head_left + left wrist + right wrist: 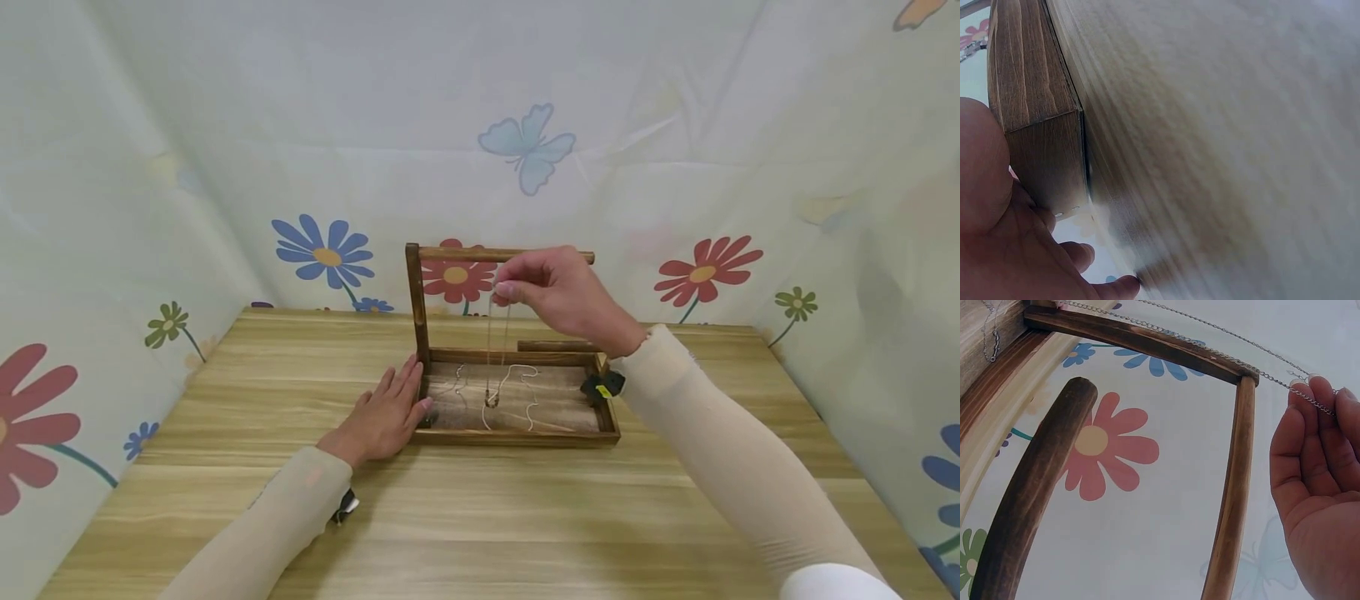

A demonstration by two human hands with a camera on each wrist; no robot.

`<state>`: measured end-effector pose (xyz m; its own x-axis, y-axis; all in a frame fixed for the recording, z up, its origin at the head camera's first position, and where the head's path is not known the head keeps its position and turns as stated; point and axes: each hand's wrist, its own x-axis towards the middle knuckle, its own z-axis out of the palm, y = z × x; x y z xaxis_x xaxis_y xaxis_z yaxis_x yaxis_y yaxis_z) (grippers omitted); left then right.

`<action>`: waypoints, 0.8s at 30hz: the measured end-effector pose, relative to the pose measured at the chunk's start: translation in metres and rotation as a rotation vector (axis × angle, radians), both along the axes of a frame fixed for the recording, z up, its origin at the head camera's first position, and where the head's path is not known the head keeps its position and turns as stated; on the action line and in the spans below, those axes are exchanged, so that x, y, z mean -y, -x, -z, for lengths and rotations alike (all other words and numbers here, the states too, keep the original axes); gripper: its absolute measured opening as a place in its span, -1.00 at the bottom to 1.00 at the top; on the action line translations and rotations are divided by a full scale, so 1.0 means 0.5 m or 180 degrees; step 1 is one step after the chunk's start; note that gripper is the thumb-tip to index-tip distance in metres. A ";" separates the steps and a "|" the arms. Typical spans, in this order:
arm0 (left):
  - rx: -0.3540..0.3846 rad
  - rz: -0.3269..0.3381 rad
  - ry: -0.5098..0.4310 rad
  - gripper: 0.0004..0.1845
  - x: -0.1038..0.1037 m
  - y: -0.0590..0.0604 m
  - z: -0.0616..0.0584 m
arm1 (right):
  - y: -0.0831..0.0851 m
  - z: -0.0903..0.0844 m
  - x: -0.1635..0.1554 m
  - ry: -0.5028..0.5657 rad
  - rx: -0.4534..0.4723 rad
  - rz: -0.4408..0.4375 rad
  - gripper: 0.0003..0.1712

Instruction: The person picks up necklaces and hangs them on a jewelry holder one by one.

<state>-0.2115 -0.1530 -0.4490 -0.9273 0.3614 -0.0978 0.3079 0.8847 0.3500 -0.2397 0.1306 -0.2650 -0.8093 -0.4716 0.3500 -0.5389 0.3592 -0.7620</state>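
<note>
My right hand (pixel 562 296) pinches a thin silver necklace (pixel 1197 345) between thumb and fingertips, just in front of the stand's top bar. Two strands of its chain hang down, with a small dark pendant (pixel 492 401) at the bottom, over the tray of a brown wooden jewelry stand (pixel 517 437). My left hand (pixel 384 417) rests against the tray's left end, its fingers extended along the side and its thumb at the rim. In the left wrist view, the palm lies by the tray's corner (pixel 1047 156).
A post (pixel 417 308) rises at the stand's back left and carries the top bar (pixel 480 254). A shorter, lower bar (pixel 555 346) stands at the back right. Other fine chains (pixel 532 408) lie in the tray. The wooden table (pixel 480 525) meets a flowered backdrop (pixel 375 108).
</note>
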 end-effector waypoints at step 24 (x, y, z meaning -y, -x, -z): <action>-0.0029 -0.0010 -0.0007 -0.26 0.000 0.004 0.006 | 0.008 -0.006 0.035 0.0038 0.0016 -0.0066 -0.88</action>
<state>-0.2134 -0.1529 -0.4519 -0.9293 0.3586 -0.0883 0.3083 0.8849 0.3492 -0.2438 0.1130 -0.2619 -0.8012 -0.4841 0.3517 -0.5422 0.3389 -0.7689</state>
